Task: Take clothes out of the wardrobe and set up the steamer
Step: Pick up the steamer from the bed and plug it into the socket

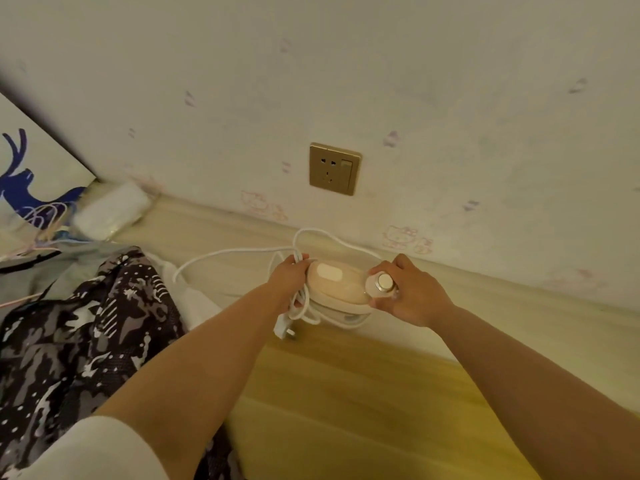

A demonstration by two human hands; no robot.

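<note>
A small pink-and-white steamer [337, 287] is held above the floor near the wall. My left hand [289, 277] grips its left end together with loops of its white cord [228, 254]. The plug [284, 329] dangles below that hand. My right hand [412, 292] is shut on the steamer's right end, at a round white knob with a metal centre [382, 283]. A dark garment with a white and grey print [79, 334] lies at the lower left.
A gold wall socket with a switch [334, 168] sits on the wall just above the steamer. A white packet [110, 211] lies by the skirting. Bedding with a blue deer print [27, 188] fills the far left. Wooden floor [363, 410] lies below.
</note>
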